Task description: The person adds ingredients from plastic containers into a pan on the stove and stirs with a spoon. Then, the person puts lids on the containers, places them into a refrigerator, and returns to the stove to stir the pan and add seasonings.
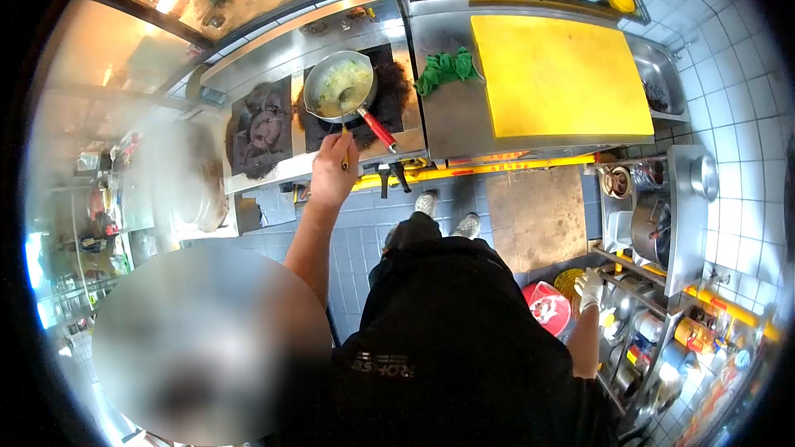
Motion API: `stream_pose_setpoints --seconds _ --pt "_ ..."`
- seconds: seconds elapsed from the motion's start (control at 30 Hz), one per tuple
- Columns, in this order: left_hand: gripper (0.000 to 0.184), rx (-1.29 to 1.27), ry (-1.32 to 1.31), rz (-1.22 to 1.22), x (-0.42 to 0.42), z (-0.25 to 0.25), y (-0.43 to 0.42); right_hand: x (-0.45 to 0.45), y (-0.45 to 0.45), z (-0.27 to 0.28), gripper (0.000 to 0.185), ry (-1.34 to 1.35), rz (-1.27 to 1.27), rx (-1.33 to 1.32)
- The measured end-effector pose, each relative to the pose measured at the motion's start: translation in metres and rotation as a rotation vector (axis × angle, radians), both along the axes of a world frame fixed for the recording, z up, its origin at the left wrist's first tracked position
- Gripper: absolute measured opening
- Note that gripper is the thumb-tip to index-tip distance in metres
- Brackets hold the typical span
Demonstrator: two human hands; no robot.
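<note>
In the upper middle of the frame, a round silver metal pan with a red handle (315,84) sits over the right burner of a stained steel stove (299,161). Inside it is a pale yellow-green mass of food (341,79). The person's left hand (334,169), just below the pan, has its grip closed around a thin utensil with a yellowish handle (344,129), whose far end reaches into the food. The red pan handle slants down just to the right of that hand.

The right hand (590,288), pale as if gloved, is at the lower right with its grip released and fingers extended. It is near a steel-framed rack of pots (633,290), though contact cannot be told. Just left of it are a round yellow basket (568,282) and a red plastic basin (547,308) on the floor.

Right of the stove, a steel bench (451,129) carries a crumpled green cloth (445,70) and a large rectangular yellow board (563,79), with a steel sink (676,76) beyond at the upper right.
</note>
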State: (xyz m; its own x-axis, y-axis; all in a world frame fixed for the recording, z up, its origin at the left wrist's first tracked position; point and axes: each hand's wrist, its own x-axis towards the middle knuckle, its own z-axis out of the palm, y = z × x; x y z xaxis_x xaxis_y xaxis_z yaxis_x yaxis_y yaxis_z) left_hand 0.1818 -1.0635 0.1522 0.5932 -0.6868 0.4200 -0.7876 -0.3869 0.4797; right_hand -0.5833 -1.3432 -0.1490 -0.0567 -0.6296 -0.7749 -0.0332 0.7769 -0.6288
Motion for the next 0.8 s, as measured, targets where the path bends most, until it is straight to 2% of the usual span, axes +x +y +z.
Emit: stream_pose_setpoints --seconds 0.03,0.1,0.17,0.2,0.23,0.3,0.4,0.43,0.47,0.57,0.63,0.7,0.77,0.8 --pt "0.024 -0.016 -0.002 0.002 0.002 0.0 -0.002 0.017 0.004 -0.003 0.027 0.015 0.139 -0.01" --pt "0.025 -0.049 -0.005 0.003 0.009 -0.002 -0.005 0.053 0.022 0.003 0.029 0.243 0.39 -0.03" --pt "0.026 -0.004 -0.074 -0.054 0.022 -0.016 -0.008 0.089 0.046 0.018 0.034 0.166 0.362 0.055" --pt "0.026 0.018 -0.109 -0.083 0.026 -0.021 -0.007 0.095 0.057 0.022 0.038 0.186 0.455 0.02" --pt "0.026 0.085 -0.092 -0.103 0.029 -0.026 -0.003 0.106 0.059 0.024 0.04 0.182 0.517 0.126" --pt "0.026 0.21 -0.057 -0.145 0.031 -0.031 0.006 0.119 0.073 0.021 0.038 0.204 0.492 0.145" --pt "0.024 0.159 -0.062 -0.174 0.023 0.014 0.015 0.138 0.07 0.033 0.033 0.209 0.522 0.12" --pt "0.024 0.154 -0.046 -0.177 0.021 0.029 0.02 0.13 0.068 0.018 0.033 0.21 0.534 0.118" --pt "0.025 0.149 -0.053 -0.172 0.019 0.04 0.025 0.117 0.059 -0.016 0.034 0.227 0.751 -0.084" --pt "0.026 0.117 -0.058 -0.188 0.019 0.058 0.033 0.177 0.018 0.011 0.038 0.751 1.481 -1.452" --pt "0.027 0.081 0.03 -0.235 0.027 0.047 0.035 0.281 0.012 0.086 0.046 0.303 0.826 -0.24" --pt "0.028 0.046 0.086 -0.279 0.042 0.014 0.039 0.363 0.007 0.148 0.05 0.445 1.048 -0.48" --pt "0.029 0.046 0.037 -0.302 0.053 0.002 0.037 0.405 -0.003 0.119 0.05 0.445 1.277 -0.736" --pt "0.03 0.055 0.012 -0.314 0.057 0.0 0.035 0.443 0.002 0.136 0.053 0.322 1.228 -0.751"
